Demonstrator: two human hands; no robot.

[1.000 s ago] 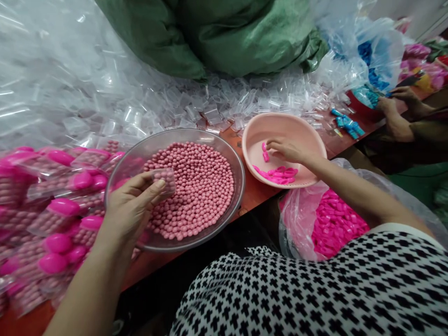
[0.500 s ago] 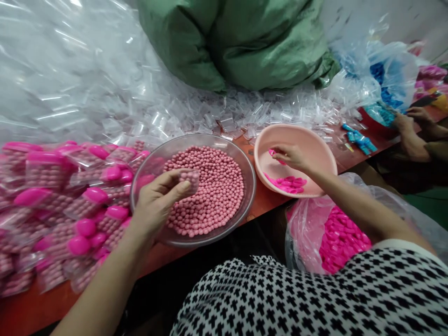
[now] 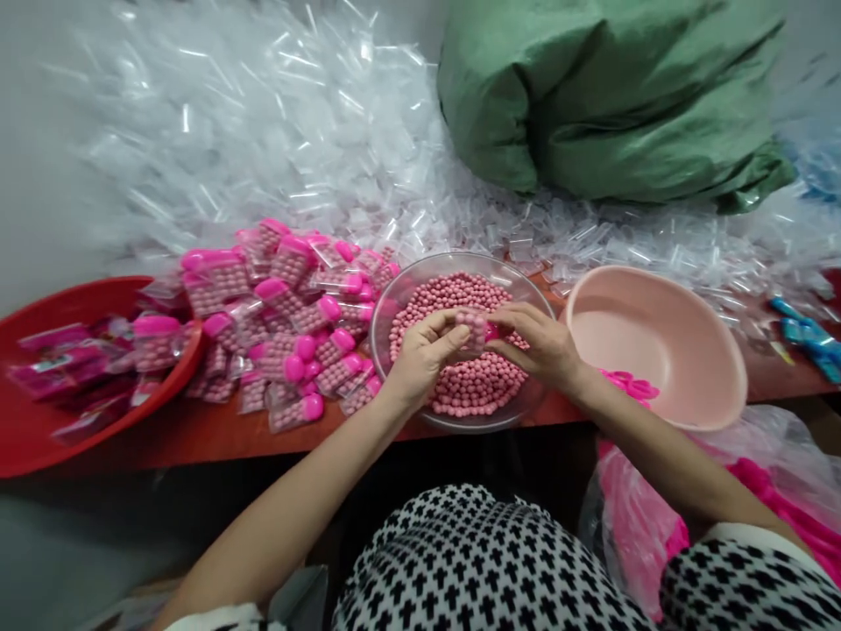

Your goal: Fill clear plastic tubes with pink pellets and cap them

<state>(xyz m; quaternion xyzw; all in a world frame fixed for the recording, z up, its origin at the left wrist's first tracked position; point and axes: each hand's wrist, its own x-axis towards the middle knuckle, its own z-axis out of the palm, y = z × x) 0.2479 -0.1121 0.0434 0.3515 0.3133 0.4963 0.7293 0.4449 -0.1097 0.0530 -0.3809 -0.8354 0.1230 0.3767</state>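
Observation:
My left hand (image 3: 424, 355) pinches a small clear box (image 3: 471, 330) filled with pink balls, held over the clear bowl (image 3: 402, 291) of pink balls (image 3: 477, 386). My right hand (image 3: 539, 343) meets it from the right, fingers closed on a bright pink cap (image 3: 491, 331) at the box's end. Both hands hover just above the heap of balls. To the left lies a pile of filled boxes with pink caps (image 3: 289, 307). A pale pink basin (image 3: 657, 346) with a few pink caps (image 3: 631, 384) stands to the right.
A red tray (image 3: 72, 302) with pink packets sits at the far left. Heaps of empty clear boxes (image 3: 276, 131) cover the back of the red table (image 3: 197, 434). A green sack (image 3: 611, 96) lies behind. A plastic bag of pink caps (image 3: 781, 508) hangs at lower right.
My right hand left the pale pink basin with a cap and came to the box held by my left hand. My view swung left, showing the red tray.

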